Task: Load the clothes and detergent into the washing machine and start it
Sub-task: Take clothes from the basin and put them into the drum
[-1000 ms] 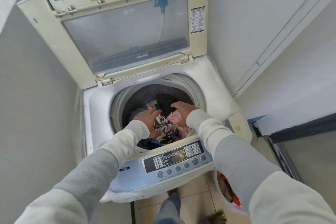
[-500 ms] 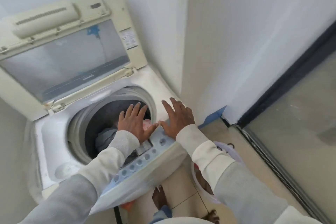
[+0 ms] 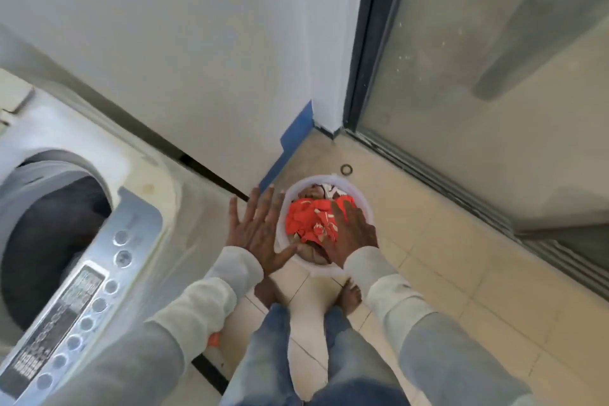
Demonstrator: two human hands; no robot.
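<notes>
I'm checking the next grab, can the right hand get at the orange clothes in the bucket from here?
Probably yes. The right hand is over the white bucket, fingers reaching down onto the orange clothes. The bucket is open-topped, and the left hand is beside it, not blocking.

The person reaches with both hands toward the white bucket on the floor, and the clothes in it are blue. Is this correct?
Not quite: the head view shows orange-red clothes in the white bucket, not blue. Both hands, left and right, do reach toward it.
</notes>
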